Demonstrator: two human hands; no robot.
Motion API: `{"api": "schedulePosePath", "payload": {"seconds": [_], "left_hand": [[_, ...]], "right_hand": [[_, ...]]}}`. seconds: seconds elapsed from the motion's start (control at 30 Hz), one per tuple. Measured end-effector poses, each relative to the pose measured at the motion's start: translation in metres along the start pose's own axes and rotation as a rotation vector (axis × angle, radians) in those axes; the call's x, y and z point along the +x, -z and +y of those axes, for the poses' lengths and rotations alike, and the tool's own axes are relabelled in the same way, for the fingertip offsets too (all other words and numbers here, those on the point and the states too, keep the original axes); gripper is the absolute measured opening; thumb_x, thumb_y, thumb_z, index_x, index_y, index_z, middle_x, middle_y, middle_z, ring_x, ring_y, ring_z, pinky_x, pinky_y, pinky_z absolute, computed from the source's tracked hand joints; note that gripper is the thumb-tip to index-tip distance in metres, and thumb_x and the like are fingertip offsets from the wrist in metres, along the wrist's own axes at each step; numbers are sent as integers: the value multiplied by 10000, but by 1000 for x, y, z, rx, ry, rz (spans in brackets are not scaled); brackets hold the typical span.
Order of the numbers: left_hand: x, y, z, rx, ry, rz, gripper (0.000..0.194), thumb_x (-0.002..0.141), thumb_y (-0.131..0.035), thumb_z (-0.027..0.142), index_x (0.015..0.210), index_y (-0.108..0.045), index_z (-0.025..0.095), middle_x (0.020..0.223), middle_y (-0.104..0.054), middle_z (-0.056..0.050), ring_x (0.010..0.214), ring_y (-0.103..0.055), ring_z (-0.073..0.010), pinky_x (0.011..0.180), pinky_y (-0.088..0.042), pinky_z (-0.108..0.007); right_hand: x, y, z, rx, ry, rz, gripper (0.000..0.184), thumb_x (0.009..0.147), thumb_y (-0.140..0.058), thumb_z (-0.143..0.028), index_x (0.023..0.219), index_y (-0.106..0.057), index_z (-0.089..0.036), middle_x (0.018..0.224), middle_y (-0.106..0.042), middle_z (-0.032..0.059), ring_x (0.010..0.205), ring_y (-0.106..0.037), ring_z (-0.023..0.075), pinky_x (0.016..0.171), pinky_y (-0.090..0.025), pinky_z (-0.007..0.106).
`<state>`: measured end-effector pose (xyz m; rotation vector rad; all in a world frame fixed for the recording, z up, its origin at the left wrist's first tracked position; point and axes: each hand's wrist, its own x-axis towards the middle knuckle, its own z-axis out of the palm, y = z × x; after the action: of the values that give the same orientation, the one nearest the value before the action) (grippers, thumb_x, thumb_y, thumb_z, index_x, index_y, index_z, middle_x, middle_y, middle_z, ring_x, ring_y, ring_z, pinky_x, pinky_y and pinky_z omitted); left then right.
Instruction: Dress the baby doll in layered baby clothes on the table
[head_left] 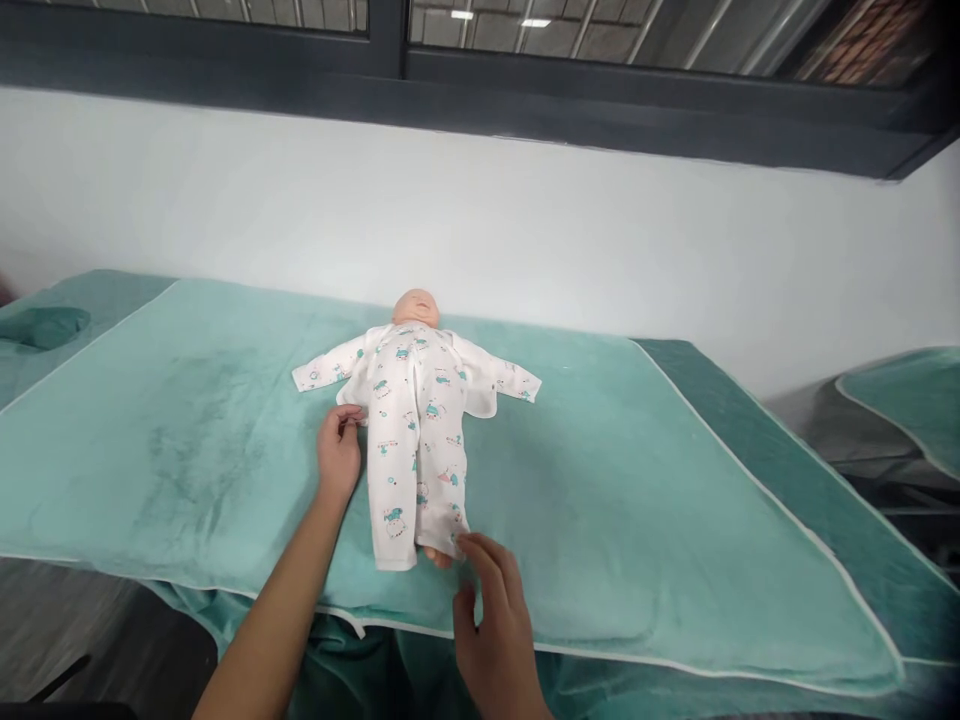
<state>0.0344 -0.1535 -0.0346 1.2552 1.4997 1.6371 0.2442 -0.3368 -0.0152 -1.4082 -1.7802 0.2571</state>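
Teal-covered bed: one baby doll lies mid-bed, head toward 12 o'clock, in one white printed outfit. Two hands flank it, left hand loosely curled at 9 o'clock, right hand half-open at 5; grip unclear.

Left arm outstretched, left hand farther forward, half-curled; right hand nearer, loosely bent.

Soft Light, Small Glare

Even light is brightening the white wall, two glare spots are showing in the window, soft shadow is greying the wall's lower right, and print on the clothing is blurring slightly.
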Motion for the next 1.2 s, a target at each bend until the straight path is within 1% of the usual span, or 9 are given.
{"api": "schedulePosePath", "payload": {"seconds": [0.1,0.23,0.43,0.6,0.7,0.77,0.9,0.97,1.2], "left_hand": [[1,-1,0,1,25,-14,208,851,-485,196,985,-645,208,959,-683,-42,921,-642,-197,898,-502,-349],[1,0,-3,63,-10,-26,214,857,-483,200,985,-654,208,987,-694,-51,937,-641,-204,902,-498,-352],[5,0,-6,377,-263,-185,228,868,-508,171,960,-713,208,1043,-722,-61,1004,-611,-243,929,-478,-408],[9,-1,-14,503,-450,-217,272,918,-496,182,1054,-731,195,1139,-695,-105,1148,-557,-287,1033,-441,-486],[9,-2,-18,599,-525,-259,306,937,-507,210,1169,-707,205,1212,-662,-121,1301,-474,-321,1107,-395,-517],[7,-3,-18,688,-542,-269,338,928,-542,224,1236,-682,222,1273,-639,-129,1368,-412,-357,1121,-372,-551],[2,-3,-12,790,-594,-295,399,909,-586,221,1303,-647,245,1340,-621,-134,1395,-374,-402,1158,-254,-648],[0,-3,-10,785,-623,-317,403,921,-566,220,1318,-634,243,1297,-646,-127,1357,-421,-381,1171,-236,-644],[8,-7,-8,785,-655,-355,343,951,-524,218,1279,-626,211,1201,-706,-108,1256,-523,-361,1180,-250,-648]], "right_hand": [[-4,-10,20,-84,-90,-10,326,946,-508,-121,1249,-533,-237,1175,-616,119,1043,-616,269,813,-563,417],[5,-15,22,-41,-60,-23,202,961,-550,-154,1137,-571,-250,1060,-648,78,952,-625,248,770,-549,388],[8,19,7,216,115,85,210,955,-475,-73,1096,-546,-211,978,-606,65,854,-610,164,707,-521,265],[9,34,29,220,176,-101,177,960,-503,-122,1084,-583,-220,989,-623,55,887,-615,169,748,-521,271],[34,25,56,232,93,-40,156,1002,-456,-159,1050,-590,-223,982,-625,56,907,-613,182,780,-518,298],[65,12,72,101,64,12,145,994,-480,-155,1050,-602,-210,1005,-638,69,936,-607,204,820,-507,329],[138,-20,88,-303,159,-137,286,954,-495,-109,1196,-640,-157,1308,-607,148,1186,-518,312,978,-433,447],[164,-34,90,-391,159,-192,283,950,-541,-148,1211,-651,-146,1309,-603,158,1200,-504,322,967,-425,434],[182,-50,105,-311,158,-201,175,957,-540,-183,1019,-699,-144,1083,-655,132,1044,-564,280,900,-433,388]]}}
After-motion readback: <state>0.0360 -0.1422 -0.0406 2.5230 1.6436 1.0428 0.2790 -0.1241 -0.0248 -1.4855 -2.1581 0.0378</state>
